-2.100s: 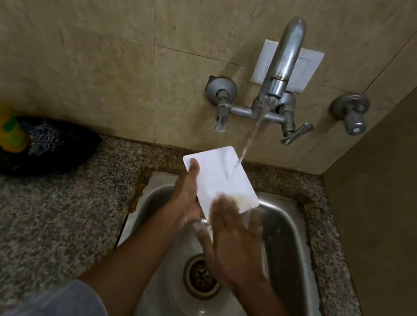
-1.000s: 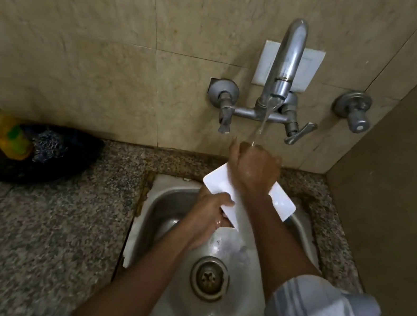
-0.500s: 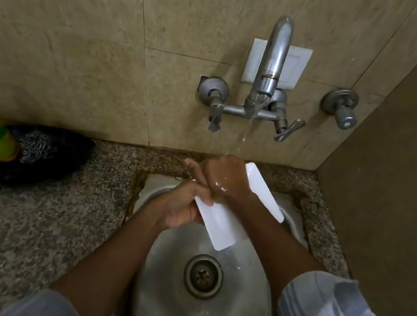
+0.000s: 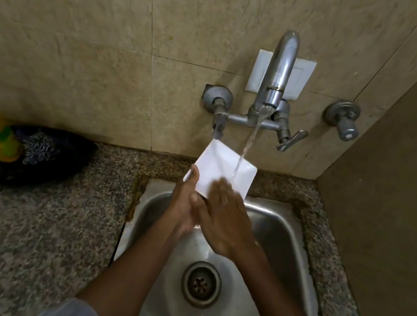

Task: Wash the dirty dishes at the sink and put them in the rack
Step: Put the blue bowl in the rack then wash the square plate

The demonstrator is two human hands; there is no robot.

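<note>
Plate (image 4: 222, 173), white and square, sits tilted over sink (image 4: 268, 224) so water runs off. Left hand (image 4: 183, 203) grip curls round its near-left edge; right hand (image 4: 224, 222) rubs flat-fingered beside that grip. Beyond, tap (image 4: 274, 86) streams onto the far face.

Two bare forearms enter from the near edge of the view and end in the left hand (image 4: 184, 206) and the right hand (image 4: 224, 222). No rings, bracelets or watch show on either hand or wrist. The left arm is uncovered up to a pale grey sleeve (image 4: 71, 314), a rounded fold of plain cloth at the near edge, left of centre. The right forearm is bare all the way to the near right edge, and no cloth shows on it
</note>
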